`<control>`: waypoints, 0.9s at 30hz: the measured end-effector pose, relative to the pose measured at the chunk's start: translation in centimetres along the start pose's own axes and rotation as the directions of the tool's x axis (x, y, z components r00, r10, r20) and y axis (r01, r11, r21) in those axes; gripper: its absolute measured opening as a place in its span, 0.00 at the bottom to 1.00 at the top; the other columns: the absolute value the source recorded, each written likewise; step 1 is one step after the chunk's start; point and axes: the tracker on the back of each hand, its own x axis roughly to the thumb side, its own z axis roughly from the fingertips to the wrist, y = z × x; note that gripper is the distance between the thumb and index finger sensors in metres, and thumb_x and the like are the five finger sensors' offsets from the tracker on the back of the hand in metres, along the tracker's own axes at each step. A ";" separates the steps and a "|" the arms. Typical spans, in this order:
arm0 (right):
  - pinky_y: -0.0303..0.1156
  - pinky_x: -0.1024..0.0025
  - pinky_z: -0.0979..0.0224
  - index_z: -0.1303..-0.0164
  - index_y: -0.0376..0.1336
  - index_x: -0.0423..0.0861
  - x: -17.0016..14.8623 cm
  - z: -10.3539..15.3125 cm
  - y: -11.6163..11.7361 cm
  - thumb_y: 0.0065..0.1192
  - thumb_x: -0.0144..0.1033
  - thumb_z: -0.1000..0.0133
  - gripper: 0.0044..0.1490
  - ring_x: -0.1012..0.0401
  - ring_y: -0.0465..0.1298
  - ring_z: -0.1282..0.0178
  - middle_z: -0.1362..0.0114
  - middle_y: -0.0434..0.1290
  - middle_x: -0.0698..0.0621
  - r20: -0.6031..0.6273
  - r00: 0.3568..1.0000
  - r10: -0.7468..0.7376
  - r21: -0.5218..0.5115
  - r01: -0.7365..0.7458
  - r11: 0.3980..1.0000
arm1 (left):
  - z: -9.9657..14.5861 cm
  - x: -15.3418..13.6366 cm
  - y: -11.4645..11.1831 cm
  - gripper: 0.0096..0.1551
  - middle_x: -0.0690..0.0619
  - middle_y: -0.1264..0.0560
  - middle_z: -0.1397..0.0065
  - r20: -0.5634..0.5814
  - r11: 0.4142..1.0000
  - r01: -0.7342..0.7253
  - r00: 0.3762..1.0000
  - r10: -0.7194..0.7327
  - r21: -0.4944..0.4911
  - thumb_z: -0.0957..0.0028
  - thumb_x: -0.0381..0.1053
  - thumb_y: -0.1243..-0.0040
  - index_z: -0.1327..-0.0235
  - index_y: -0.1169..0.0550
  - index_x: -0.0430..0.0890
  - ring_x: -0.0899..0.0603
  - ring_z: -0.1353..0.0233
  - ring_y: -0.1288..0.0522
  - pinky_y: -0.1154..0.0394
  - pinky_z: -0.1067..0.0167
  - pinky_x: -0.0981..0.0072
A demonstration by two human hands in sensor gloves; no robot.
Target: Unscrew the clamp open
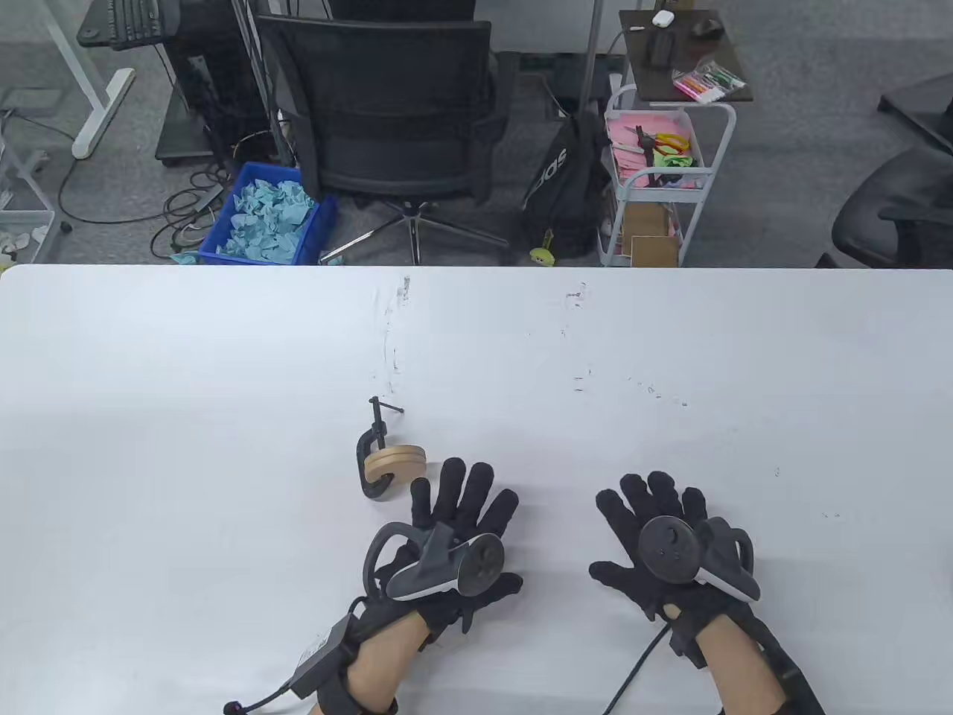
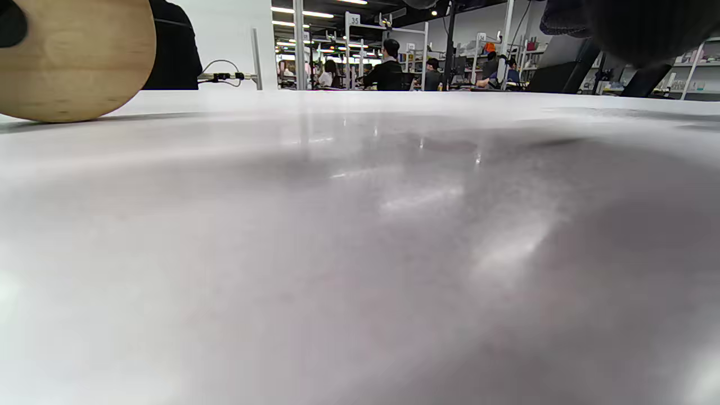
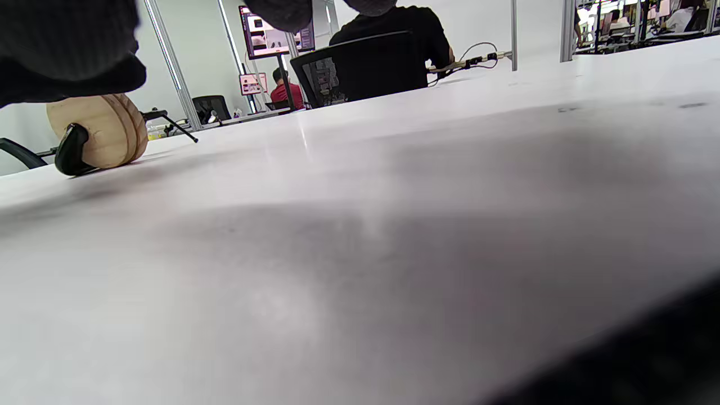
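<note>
**Reach first, then hold the frame and turn the bar**

The clamp (image 1: 376, 454) lies on the white surface (image 1: 670, 357), with its black C-frame closed on two wooden discs (image 1: 396, 462). Its screw points to the far edge of the surface, and the small crossbar handle (image 1: 386, 406) is at that far end. The left hand (image 1: 454, 536) rests flat with the fingers spread, just on the near side of the clamp and a little to the right of it; it touches nothing. The right hand (image 1: 670, 540) is also flat and spread, well apart from the clamp on the same side, and holds nothing.

I judge that the work is not yet begun, so the step in hand is the first reach. To do it well, the left hand should grip the C-frame or the discs firmly, because otherwise the whole clamp will roll on the discs when the screw is turned. The right hand should pinch the crossbar and turn it to loosen the screw. The bar is thin, so short turns with a new pinch each time are probably safer. When the screw lets go, the discs may fall apart and roll away.
</note>
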 end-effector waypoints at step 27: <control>0.31 0.33 0.24 0.20 0.43 0.60 -0.6 0.1 -0.8 0.55 0.70 0.54 0.55 0.40 0.37 0.16 0.17 0.39 0.52 -0.097 0.995 0.026 -0.016 -0.027 1.000 | 1.2 -8.1 7.0 0.40 0.47 0.45 0.15 -0.313 0.948 -0.108 0.927 0.205 0.300 0.46 0.55 0.37 0.22 0.41 0.58 0.35 0.16 0.39 0.36 0.22 0.42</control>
